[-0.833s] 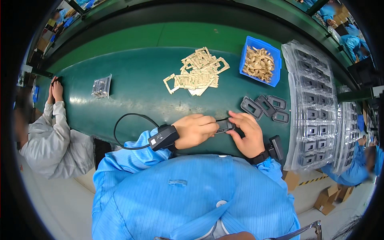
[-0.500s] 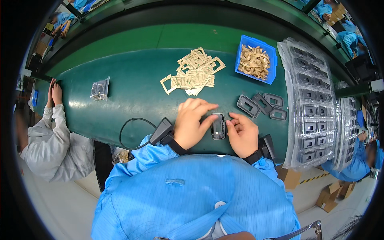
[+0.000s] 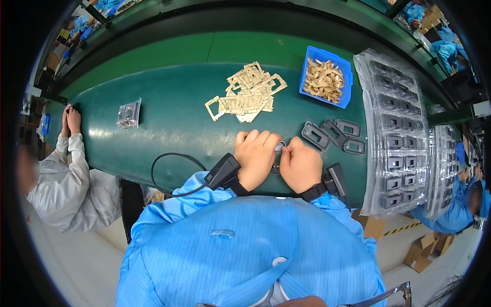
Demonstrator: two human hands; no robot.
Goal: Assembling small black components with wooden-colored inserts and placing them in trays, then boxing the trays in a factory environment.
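Observation:
A small dark rectangular plastic housing with a window sits between my hands, close to the table's near side. My left hand is curled over its left side, fingers bent and closed. From the right, my right hand grips it with the thumb and curled fingers near its top end. Most of the housing is hidden by the hands. Just beyond lies a heap of cream adhesive frames. Several similar dark housings rest to the right of my right hand.
A blue bin of tan peeled strips stands at the far right. Beside it are clear blister trays holding dark housings. A small clear bag lies on the left of the green table. Another person's hands rest at the left end.
Both hands have closed in on the housing: my left hand moved right over it, my right hand moved left, and the fingers curled. Much less of the housing shows now.

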